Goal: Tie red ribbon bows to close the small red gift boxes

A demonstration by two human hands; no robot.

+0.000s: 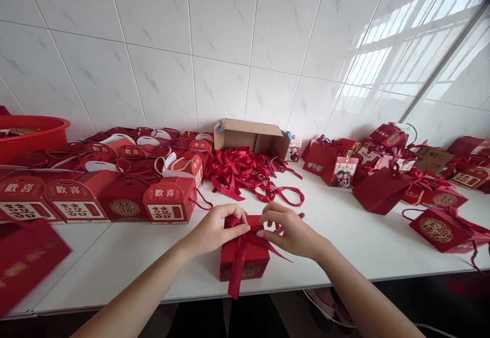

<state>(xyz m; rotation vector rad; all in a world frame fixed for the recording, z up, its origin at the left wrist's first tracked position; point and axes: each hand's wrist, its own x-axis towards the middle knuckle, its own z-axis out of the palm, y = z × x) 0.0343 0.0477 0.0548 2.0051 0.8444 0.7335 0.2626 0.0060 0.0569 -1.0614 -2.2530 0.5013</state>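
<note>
In the head view a small red gift box (245, 264) stands near the table's front edge, straight ahead of me. A dark red satin ribbon (239, 264) lies over its top, one tail hanging down the front and another pointing out to the right. My left hand (222, 228) pinches the ribbon at the upper left of the box, thumb against fingers. On the other side my right hand (285, 228) has its thumb and fingers closed on the ribbon by the knot. The fingers partly cover the knot and loops.
Behind the box lies a heap of loose red ribbons (248, 167) spilling from an open cardboard box (252, 131). Rows of red boxes (168, 200) fill the left side, with a red plastic basket (34, 136) beyond. More red boxes (436, 228) are scattered to the right. A tiled wall (225, 37) borders the table.
</note>
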